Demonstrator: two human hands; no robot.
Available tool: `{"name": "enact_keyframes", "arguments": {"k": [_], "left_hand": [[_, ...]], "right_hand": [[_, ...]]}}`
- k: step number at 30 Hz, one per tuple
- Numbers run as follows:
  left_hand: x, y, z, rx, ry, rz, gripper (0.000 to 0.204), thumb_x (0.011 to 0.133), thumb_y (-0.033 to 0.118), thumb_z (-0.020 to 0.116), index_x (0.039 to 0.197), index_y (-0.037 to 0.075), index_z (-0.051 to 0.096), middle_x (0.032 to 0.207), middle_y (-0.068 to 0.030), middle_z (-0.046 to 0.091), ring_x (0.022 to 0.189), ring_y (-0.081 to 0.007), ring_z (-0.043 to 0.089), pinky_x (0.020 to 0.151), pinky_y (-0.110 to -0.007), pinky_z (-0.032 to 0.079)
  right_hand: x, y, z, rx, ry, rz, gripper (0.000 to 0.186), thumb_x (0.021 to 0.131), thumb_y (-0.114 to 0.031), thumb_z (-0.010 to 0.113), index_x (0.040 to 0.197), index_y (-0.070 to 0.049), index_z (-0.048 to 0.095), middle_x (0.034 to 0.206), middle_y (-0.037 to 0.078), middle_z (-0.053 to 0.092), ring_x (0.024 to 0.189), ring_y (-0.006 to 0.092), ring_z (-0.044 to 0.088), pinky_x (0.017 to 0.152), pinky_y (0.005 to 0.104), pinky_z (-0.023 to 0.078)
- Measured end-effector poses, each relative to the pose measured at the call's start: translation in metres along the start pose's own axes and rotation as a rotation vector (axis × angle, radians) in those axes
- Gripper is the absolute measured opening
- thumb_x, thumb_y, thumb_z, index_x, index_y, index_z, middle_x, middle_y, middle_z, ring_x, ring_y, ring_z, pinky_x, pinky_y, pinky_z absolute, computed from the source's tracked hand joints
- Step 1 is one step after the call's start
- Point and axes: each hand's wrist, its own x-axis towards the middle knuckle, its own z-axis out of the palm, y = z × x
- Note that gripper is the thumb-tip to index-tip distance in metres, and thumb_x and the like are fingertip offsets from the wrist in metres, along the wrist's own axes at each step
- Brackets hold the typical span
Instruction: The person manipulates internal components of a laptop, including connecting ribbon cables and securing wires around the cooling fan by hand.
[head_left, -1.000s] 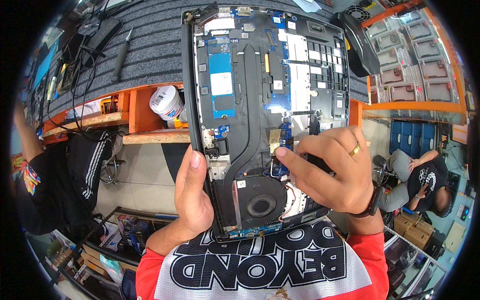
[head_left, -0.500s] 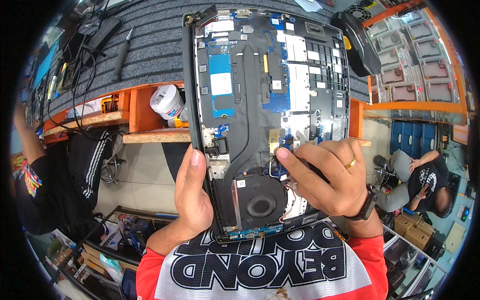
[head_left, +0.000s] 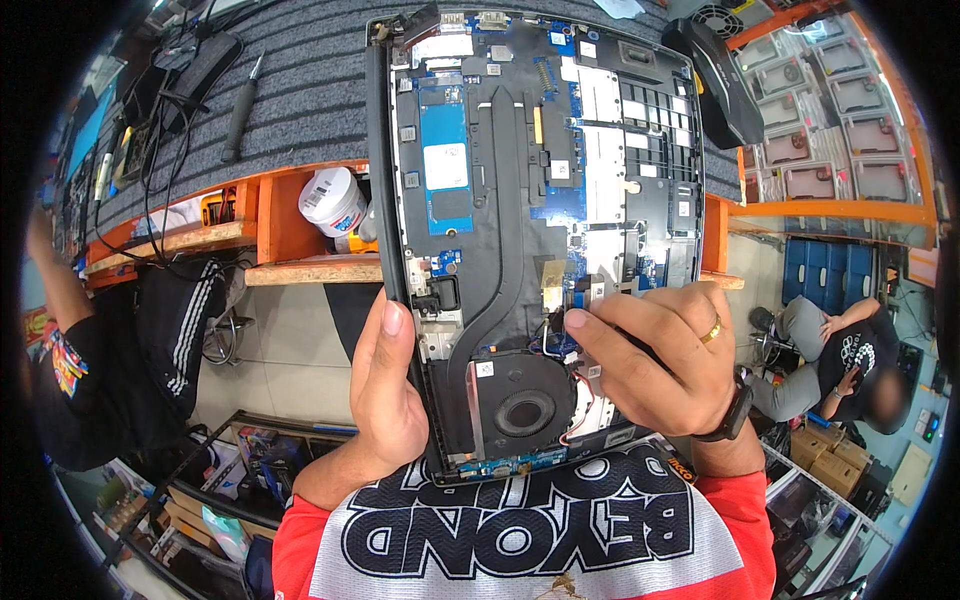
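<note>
An opened laptop (head_left: 510,160) shows its bare insides: a blue drive card, a black heat pipe and a fan (head_left: 522,410) near my body. My left hand (head_left: 390,390) grips its left edge, thumb along the side. My right hand (head_left: 660,360), with a gold ring and curled fingers, has its index fingertip at a small connector beside a gold tape strip (head_left: 553,280) and thin wires, just above the fan. The right thumb and whatever it may pinch are hidden.
A ribbed grey bench mat (head_left: 300,100) holds a screwdriver (head_left: 240,115), cables and a black case (head_left: 710,85). Below are an orange shelf (head_left: 310,270) with a white tub (head_left: 332,200). One person (head_left: 110,370) is at left, another (head_left: 850,360) sits at right.
My right index fingertip has moved slightly right and down, off the lower end of the gold strip. The laptop has shifted a little to the right.
</note>
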Motion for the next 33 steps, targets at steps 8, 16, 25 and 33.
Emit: {"name": "enact_keyframes", "arguments": {"k": [8, 16, 25, 33], "left_hand": [[-0.0041, 0.0023, -0.0007, 0.025, -0.045, 0.011, 0.063, 0.121, 0.044, 0.033, 0.158, -0.005, 0.045, 0.145, -0.0209, 0.066, 0.127, -0.0251, 0.070, 0.106, -0.037, 0.057], [-0.0030, -0.0030, -0.0038, 0.020, -0.060, 0.037, 0.062, 0.121, 0.044, 0.034, 0.158, -0.005, 0.045, 0.145, -0.0205, 0.066, 0.126, -0.0253, 0.070, 0.106, -0.038, 0.057], [-0.0049, -0.0021, -0.0004, 0.013, -0.023, -0.069, 0.073, 0.118, 0.053, 0.028, 0.161, -0.004, 0.043, 0.148, -0.0276, 0.064, 0.130, -0.0378, 0.070, 0.110, -0.051, 0.060], [-0.0031, -0.0011, -0.0012, 0.212, 0.010, -0.034, 0.074, 0.117, 0.053, 0.025, 0.162, -0.004, 0.041, 0.148, -0.0292, 0.064, 0.128, -0.0402, 0.072, 0.107, -0.052, 0.063]], "right_hand": [[0.0008, 0.0018, 0.0006, -0.027, -0.001, 0.003, 0.047, 0.075, -0.019, 0.077, 0.120, -0.011, 0.082, 0.106, -0.001, 0.072, 0.083, 0.0158, 0.063, 0.071, 0.0322, 0.042], [-0.0022, -0.0005, 0.0007, -0.049, 0.009, -0.001, 0.044, 0.074, -0.019, 0.077, 0.116, -0.013, 0.084, 0.108, -0.002, 0.072, 0.085, 0.0147, 0.063, 0.070, 0.0318, 0.041], [-0.0034, 0.0014, -0.0010, -0.034, 0.011, -0.005, 0.043, 0.075, -0.020, 0.076, 0.116, -0.013, 0.083, 0.108, -0.002, 0.073, 0.084, 0.0147, 0.063, 0.070, 0.0321, 0.040], [-0.0048, -0.0001, -0.0006, -0.024, -0.019, 0.015, 0.044, 0.075, -0.019, 0.075, 0.118, -0.012, 0.083, 0.109, -0.001, 0.073, 0.084, 0.0153, 0.063, 0.069, 0.0327, 0.039]]}}
